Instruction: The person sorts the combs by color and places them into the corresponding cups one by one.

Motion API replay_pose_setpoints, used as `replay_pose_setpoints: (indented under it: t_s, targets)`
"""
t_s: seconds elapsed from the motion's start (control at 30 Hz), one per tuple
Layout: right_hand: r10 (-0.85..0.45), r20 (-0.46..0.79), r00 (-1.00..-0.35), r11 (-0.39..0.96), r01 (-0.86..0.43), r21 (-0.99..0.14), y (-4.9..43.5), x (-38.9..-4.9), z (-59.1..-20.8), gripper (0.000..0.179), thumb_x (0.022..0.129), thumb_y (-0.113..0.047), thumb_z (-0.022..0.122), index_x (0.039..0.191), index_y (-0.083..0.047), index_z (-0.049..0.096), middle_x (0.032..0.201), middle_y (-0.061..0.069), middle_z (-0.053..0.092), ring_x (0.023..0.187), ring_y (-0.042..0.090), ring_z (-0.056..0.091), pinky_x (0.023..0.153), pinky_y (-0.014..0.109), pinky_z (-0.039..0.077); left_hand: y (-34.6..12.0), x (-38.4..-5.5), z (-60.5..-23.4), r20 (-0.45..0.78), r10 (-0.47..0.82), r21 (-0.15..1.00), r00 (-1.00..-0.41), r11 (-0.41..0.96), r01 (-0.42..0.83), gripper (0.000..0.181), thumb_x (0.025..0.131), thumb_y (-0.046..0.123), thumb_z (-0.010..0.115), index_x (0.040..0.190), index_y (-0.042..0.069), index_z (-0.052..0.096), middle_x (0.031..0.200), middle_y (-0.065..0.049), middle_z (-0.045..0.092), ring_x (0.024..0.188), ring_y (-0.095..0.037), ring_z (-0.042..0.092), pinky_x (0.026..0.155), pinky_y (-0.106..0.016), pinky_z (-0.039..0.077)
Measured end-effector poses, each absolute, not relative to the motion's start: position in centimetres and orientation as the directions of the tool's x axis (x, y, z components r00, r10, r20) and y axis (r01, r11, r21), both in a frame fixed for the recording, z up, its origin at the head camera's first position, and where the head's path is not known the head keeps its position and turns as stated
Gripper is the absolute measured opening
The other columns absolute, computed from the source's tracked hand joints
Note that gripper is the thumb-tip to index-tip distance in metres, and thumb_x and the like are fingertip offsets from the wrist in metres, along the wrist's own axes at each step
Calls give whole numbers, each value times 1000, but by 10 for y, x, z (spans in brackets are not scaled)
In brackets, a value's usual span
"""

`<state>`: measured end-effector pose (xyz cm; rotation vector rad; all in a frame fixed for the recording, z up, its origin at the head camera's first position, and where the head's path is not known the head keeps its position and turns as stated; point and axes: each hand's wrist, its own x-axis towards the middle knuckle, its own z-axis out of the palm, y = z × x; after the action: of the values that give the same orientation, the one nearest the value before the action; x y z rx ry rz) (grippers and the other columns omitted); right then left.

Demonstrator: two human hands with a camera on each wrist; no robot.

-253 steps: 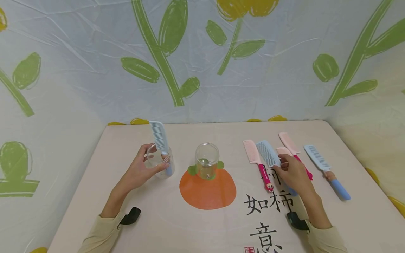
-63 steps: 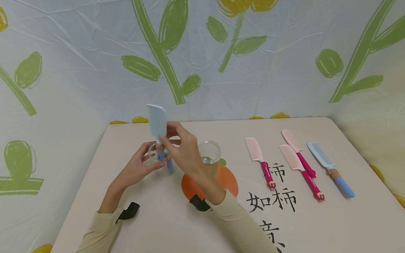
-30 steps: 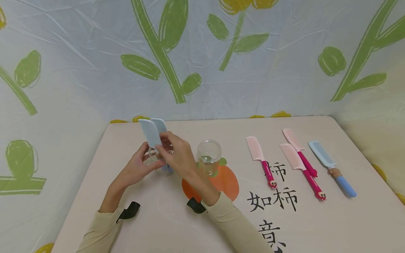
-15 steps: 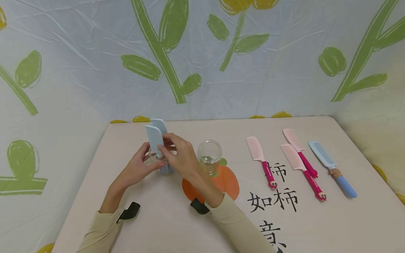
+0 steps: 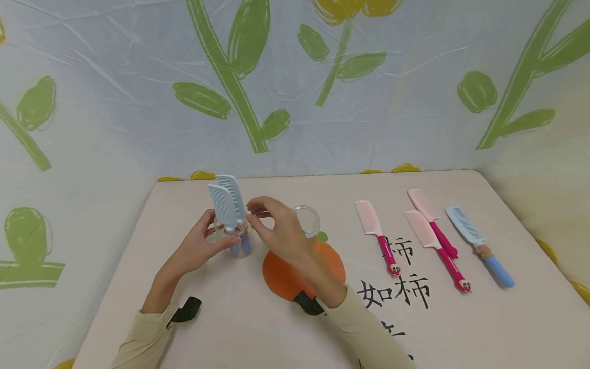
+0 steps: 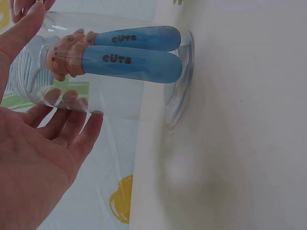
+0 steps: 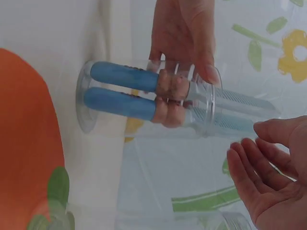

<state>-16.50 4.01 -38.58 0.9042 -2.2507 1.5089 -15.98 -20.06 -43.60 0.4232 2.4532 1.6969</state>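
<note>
In the head view, my left hand [image 5: 195,247] curls its fingers and thumb around a clear plastic jar [image 6: 183,101] standing on the table. Two light-blue combs, a front comb [image 5: 223,206] and a rear comb [image 5: 232,193], stand in it side by side, teeth end up. Their blue handles, marked CUTE with brown bear figures, show through the wall in the left wrist view. My right hand [image 5: 282,233] is just right of the combs, holding nothing, its fingers loosely bent. In the right wrist view its fingertips [image 7: 261,128] lie close beside the comb heads.
A second clear jar [image 5: 308,221] stands behind my right hand, partly hidden, near the printed orange persimmon [image 5: 295,279]. On the right side of the table lie a left pink comb [image 5: 367,218], two overlapping pink combs [image 5: 425,231] and another blue comb [image 5: 465,225].
A blue comb from the right side was brought over and lowered into the left jar beside the first. My right hand has just let go of it and drawn right. The left hand stays on the jar.
</note>
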Motion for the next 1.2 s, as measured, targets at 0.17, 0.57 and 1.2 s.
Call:
replay_pose_setpoints:
  t_s: [0.17,0.57,1.2]
  targets:
    - [-320,579,-750,275,-658,-701,53,-162,-383,17,95,-2,72,111,3,68,106,13,73,96,23,70,91,33,58,-201,-159,-435,42,296,931,-954,336,145,78,91,26,81,152,14,35,147,-9,47,140,-33,43,118,-62,31]
    - [-264,538,-800,279,-598,-752,88,-154,-378,16,97,-6,71,112,-1,69,105,2,72,95,13,68,91,32,57,-201,-159,-436,48,305,932,-951,329,152,76,92,24,81,152,13,35,146,-9,47,140,-34,42,117,-63,31]
    - [-115,548,-829,316,-553,-771,146,-155,-384,18,96,-5,72,113,-3,69,104,3,72,97,16,68,94,26,56,-200,-158,-437,53,306,928,-951,337,160,75,93,24,79,152,12,35,146,-9,46,141,-35,40,118,-64,29]
